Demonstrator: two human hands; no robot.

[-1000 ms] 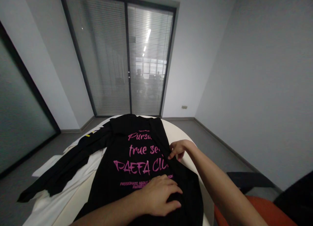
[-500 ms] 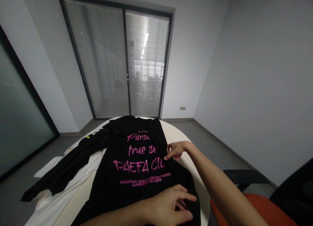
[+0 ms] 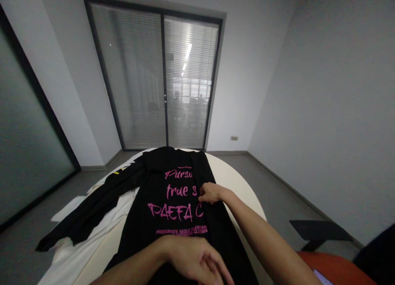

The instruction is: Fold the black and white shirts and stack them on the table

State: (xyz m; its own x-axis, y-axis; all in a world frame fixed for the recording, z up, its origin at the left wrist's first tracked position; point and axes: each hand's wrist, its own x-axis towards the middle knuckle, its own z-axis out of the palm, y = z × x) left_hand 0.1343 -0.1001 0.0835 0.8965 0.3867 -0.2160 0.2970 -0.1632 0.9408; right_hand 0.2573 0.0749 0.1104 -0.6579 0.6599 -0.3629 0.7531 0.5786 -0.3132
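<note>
A black long-sleeved shirt (image 3: 173,219) with pink lettering lies spread on a round cream table. Its right side is folded inward as a long strip (image 3: 216,213) that covers the ends of the words. My right hand (image 3: 211,193) pinches this strip at its inner edge, beside the lettering. Nearer to me, my left hand (image 3: 193,256) lies low over the shirt, fingers loosely bent and apart, pointing down; the bottom of the picture cuts off the fingertips. One black sleeve (image 3: 92,207) stretches out to the left.
Beneath the left sleeve, white cloth (image 3: 89,252) hangs over the table's edge. The cream tabletop (image 3: 237,178) shows on the right. An orange chair (image 3: 327,264) with a black armrest (image 3: 319,229) stands at the lower right. Behind the table is a window with blinds (image 3: 188,124).
My right hand has moved left, and the folded strip now covers more lettering and lies straighter. My left hand has shifted down and left, fingers turned downward. The view has swung slightly left.
</note>
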